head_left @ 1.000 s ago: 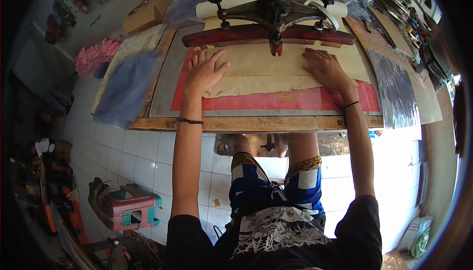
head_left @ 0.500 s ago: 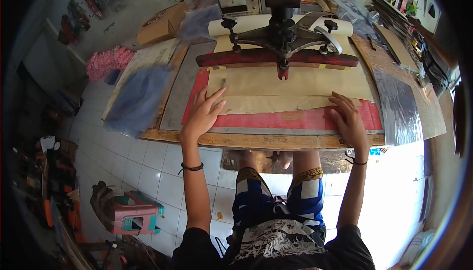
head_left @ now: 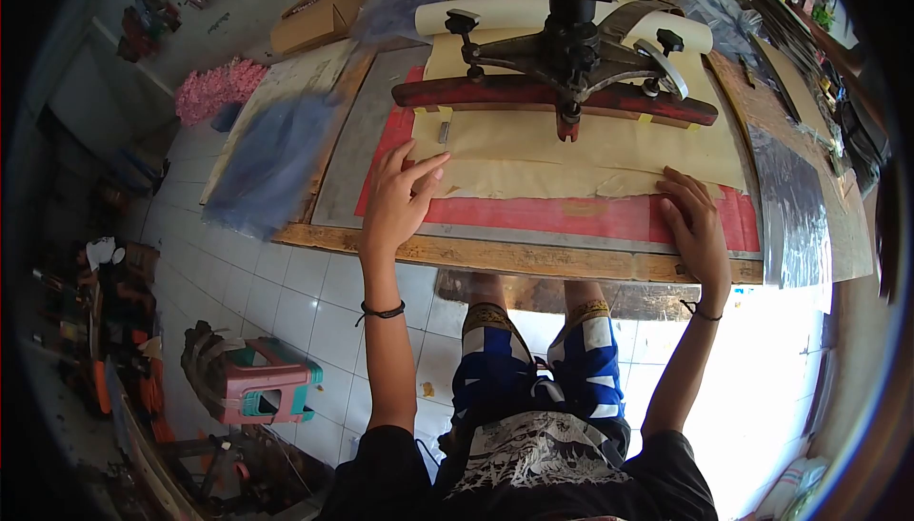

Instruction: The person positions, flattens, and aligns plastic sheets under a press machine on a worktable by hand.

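My left hand (head_left: 398,199) rests over the left side of the work table, fingers stretched and apart. Its index finger and thumb reach over the left part of a tan paper sheet (head_left: 552,140). My right hand (head_left: 697,224) lies on the sheet's right front edge, fingers extended and thumb apart. Beneath the paper a red sheet (head_left: 533,215) shows along the front and left. A small metal strip (head_left: 444,131) lies on the paper near my left fingers. Above stands a black press head with a long dark red bar (head_left: 495,93). Whether clear film lies under my fingers is hard to see.
The table's wooden front edge (head_left: 533,256) is close to my body. Blue plastic sheets (head_left: 267,169) lie at left, clear plastic (head_left: 795,207) at right. A cardboard box (head_left: 324,12) and pink material (head_left: 219,90) are at back left. A stool (head_left: 267,383) stands on the floor.
The whole view has shifted slightly, with the table and press appearing further right and higher. Both hands keep nearly the same place on the sheet, fingers still stretched.
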`<state>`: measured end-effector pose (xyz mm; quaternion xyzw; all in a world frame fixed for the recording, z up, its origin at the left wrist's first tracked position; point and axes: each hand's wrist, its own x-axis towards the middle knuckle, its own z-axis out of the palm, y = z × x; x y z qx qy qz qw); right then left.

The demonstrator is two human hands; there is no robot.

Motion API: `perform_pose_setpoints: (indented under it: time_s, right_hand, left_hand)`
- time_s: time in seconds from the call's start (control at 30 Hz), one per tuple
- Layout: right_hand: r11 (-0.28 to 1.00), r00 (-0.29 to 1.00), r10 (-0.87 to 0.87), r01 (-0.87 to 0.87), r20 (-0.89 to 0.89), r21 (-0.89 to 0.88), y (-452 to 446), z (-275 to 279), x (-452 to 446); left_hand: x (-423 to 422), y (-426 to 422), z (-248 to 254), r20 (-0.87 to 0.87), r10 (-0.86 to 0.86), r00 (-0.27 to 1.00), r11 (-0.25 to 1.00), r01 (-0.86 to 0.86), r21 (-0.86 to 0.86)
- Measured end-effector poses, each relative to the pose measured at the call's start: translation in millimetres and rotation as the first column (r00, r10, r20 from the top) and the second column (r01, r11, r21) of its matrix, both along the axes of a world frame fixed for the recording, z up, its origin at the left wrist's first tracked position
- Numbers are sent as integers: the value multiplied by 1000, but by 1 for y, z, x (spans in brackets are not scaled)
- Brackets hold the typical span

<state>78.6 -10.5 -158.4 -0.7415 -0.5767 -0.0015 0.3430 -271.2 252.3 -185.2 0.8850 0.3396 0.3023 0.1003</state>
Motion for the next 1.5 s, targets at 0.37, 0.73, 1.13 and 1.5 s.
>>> perform_pose_setpoints:
  time_s: [0.37, 0.73, 1.13, 1.5]
  right_hand:
    - [999, 1000, 8, -8, 4, 44, -3, -4, 0]
    - [996, 999, 0, -3, 33, 93, -6, -11, 2]
    - [984, 1000, -21, 21, -5, 176, -8, -7, -5]
    - [981, 999, -31, 33, -12, 191, -9, -5, -6]
  left_hand:
    - [-1, -5, 4, 3, 3, 1000, 1000, -3, 27]
    - [-3, -6, -1, 23, -13, 1000, 1000, 13, 5]
    - [-4, -11, 3, 62, -5, 998, 999, 2, 46]
    - [-3, -13, 6, 106, -7, 994, 1000, 9, -15]
